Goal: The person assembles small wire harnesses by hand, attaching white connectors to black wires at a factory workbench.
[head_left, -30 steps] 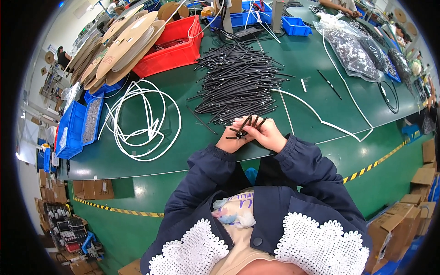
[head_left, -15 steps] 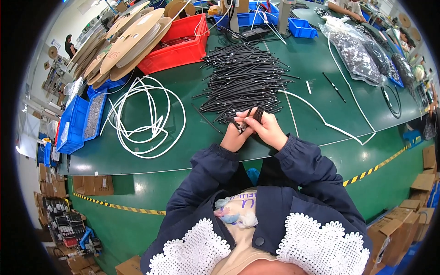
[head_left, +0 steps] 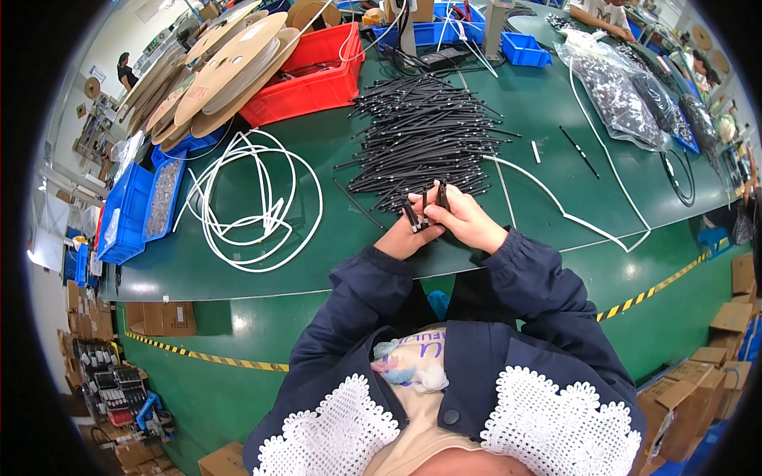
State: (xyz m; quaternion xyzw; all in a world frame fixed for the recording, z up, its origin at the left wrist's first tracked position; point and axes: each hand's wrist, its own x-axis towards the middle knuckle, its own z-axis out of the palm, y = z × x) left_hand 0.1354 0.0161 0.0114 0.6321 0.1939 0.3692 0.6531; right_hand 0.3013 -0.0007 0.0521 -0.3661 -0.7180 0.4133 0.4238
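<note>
My left hand (head_left: 403, 238) and my right hand (head_left: 468, 220) meet over the near part of the green table. The left fingers are closed on several short black tubes (head_left: 411, 213). More black tubes (head_left: 442, 195) stand up from the right hand, whose fingers are wrapped round them. Another tube shows between the two hands; which one grips it I cannot tell. Just beyond the hands lies a large heap of black tubes (head_left: 429, 139) with small white marks. One single black tube (head_left: 359, 202) lies left of my hands.
Coiled white tubing (head_left: 305, 218) lies on the left, near blue bins (head_left: 127, 214). Cardboard reels (head_left: 226, 71) and a red bin (head_left: 313, 99) stand behind. To the right are a bent white tube (head_left: 587, 223), a loose black tube (head_left: 579, 151) and plastic bags (head_left: 615, 103). A person sits at the far right.
My right hand has shifted slightly right and down. The black tubes in my hands now stand more upright and more spread apart. The heap looks unchanged.
</note>
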